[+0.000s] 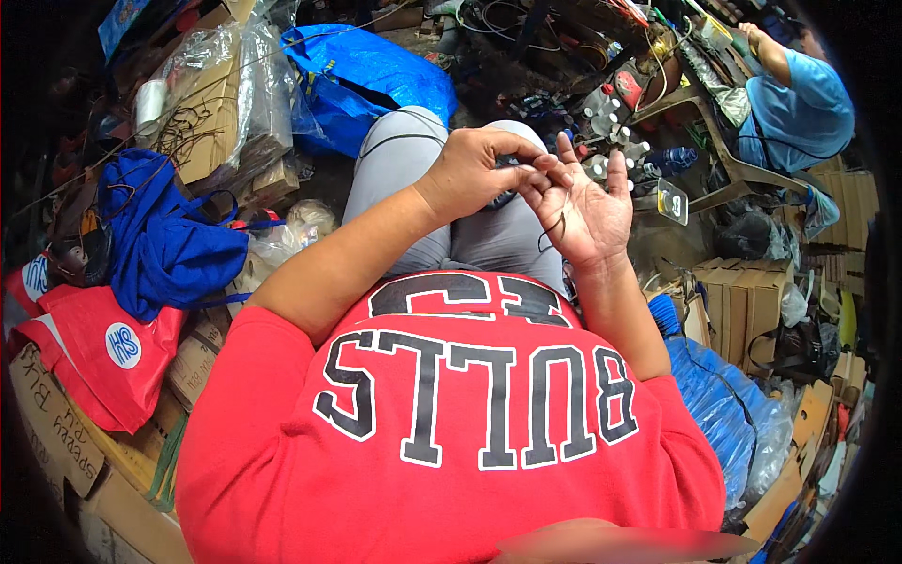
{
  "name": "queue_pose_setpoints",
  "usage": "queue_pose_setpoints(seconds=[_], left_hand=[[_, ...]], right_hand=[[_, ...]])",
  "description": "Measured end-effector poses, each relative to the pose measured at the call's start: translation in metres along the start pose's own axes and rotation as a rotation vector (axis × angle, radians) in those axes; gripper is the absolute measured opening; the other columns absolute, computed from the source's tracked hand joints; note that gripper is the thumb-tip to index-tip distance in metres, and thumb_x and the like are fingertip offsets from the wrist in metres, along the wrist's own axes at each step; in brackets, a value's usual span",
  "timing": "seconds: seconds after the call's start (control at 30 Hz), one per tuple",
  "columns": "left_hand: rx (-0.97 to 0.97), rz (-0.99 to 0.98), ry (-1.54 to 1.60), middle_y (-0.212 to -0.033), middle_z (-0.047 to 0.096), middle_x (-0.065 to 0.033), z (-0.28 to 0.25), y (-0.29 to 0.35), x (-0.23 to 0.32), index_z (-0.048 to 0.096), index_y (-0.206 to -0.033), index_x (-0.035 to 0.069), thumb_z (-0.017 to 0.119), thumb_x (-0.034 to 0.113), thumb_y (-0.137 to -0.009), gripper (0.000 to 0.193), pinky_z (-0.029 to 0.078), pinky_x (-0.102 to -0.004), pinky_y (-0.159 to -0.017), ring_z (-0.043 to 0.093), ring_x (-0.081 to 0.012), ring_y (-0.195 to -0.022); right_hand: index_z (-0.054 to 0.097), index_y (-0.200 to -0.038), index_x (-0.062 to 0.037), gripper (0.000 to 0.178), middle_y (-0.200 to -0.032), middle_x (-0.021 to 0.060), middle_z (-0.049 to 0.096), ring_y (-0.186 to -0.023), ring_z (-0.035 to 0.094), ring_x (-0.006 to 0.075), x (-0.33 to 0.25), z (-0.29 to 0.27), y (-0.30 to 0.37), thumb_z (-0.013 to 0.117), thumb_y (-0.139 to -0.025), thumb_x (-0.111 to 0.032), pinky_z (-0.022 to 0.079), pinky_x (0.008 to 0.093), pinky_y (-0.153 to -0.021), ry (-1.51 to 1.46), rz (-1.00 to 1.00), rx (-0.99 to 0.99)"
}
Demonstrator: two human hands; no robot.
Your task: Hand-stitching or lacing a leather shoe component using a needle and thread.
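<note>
My left hand [477, 167] is in front of my knees, its thumb and fingertips pinched together against the fingers of my right hand. A thin dark strand [562, 222] hangs from where the fingertips meet and crosses the edge of the right palm. My right hand [590, 218] is turned palm up, its thumb and one finger stretched apart while the other fingers bend toward the left hand. Below the left hand a dark object [502, 199] shows between my grey-trousered thighs, mostly hidden. Another dark cord [402, 138] lies across my left knee.
A blue plastic bag [376, 80] lies beyond my knees. To the left are blue cloth [169, 235], a red bag [99, 352] and cardboard [207, 122]. Small bottles [606, 122] stand by a wooden frame [709, 141] at right. Beyond it sits a person in blue [799, 108].
</note>
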State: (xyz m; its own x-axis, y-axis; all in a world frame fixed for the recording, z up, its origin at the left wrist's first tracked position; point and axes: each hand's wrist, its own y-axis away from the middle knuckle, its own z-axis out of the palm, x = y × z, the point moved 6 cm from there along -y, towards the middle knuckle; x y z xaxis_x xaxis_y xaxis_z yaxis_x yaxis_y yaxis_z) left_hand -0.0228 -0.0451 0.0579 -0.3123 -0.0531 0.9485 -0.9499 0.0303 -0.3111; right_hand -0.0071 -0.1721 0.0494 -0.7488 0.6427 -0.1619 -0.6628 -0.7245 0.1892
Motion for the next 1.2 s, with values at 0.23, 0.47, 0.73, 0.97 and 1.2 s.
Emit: queue_pose_setpoints(seconds=[0.23, 0.47, 0.73, 0.97, 1.2], left_hand=[[-0.082, -0.131, 0.182, -0.095, 0.068, -0.0074, 0.002, 0.0, -0.01, 0.068, -0.097, 0.0, 0.062, 0.004, -0.084, 0.016, 0.049, -0.0244, -0.079, 0.062, -0.0124, -0.089], [-0.039, -0.181, 0.237, -0.096, 0.068, -0.0076, 0.0, -0.001, -0.023, 0.067, -0.099, -0.001, 0.062, 0.005, -0.084, 0.017, 0.049, -0.0239, -0.081, 0.061, -0.0114, -0.091], [0.051, -0.007, -0.242, -0.084, 0.066, -0.0078, 0.0, -0.002, -0.01, 0.071, -0.085, 0.005, 0.071, 0.007, -0.071, 0.014, 0.049, -0.0289, -0.075, 0.063, -0.0201, -0.081], [0.048, -0.01, -0.334, -0.084, 0.066, -0.009, 0.004, -0.003, -0.011, 0.071, -0.08, 0.004, 0.071, 0.009, -0.07, 0.012, 0.049, -0.0288, -0.074, 0.063, -0.0208, -0.08], [0.08, 0.003, -0.394, -0.08, 0.064, -0.0103, 0.006, -0.003, -0.008, 0.07, -0.076, 0.004, 0.07, 0.01, -0.068, 0.011, 0.05, -0.0306, -0.069, 0.063, -0.023, -0.076]], right_hand=[[0.039, -0.118, -0.0032, 0.061, -0.095, 0.027, 0.054, -0.098, 0.053, 0.0399, 0.0, -0.001, 0.002, 0.041, -0.09, -0.057, 0.036, 0.0563, -0.098, -0.057, -0.052, 0.141], [0.043, -0.112, 0.0007, 0.063, -0.089, 0.0234, 0.053, -0.091, 0.053, 0.035, -0.004, -0.01, 0.002, 0.044, -0.088, -0.057, 0.032, 0.0555, -0.102, -0.189, -0.042, 0.069], [0.045, -0.105, 0.0012, 0.064, -0.081, 0.0185, 0.051, -0.089, 0.053, 0.0337, -0.01, -0.026, 0.004, 0.045, -0.086, -0.06, 0.034, 0.0545, -0.1, -0.118, -0.154, 0.287], [0.045, -0.104, -0.0018, 0.061, -0.074, 0.0128, 0.044, -0.087, 0.053, 0.0321, -0.012, -0.029, 0.002, 0.048, -0.085, -0.06, 0.036, 0.0518, -0.098, -0.113, -0.15, 0.258], [0.039, -0.111, -0.0038, 0.061, -0.074, 0.0115, 0.043, -0.085, 0.052, 0.0301, -0.011, -0.028, 0.0, 0.05, -0.084, -0.058, 0.039, 0.0482, -0.094, -0.082, -0.185, 0.309]])
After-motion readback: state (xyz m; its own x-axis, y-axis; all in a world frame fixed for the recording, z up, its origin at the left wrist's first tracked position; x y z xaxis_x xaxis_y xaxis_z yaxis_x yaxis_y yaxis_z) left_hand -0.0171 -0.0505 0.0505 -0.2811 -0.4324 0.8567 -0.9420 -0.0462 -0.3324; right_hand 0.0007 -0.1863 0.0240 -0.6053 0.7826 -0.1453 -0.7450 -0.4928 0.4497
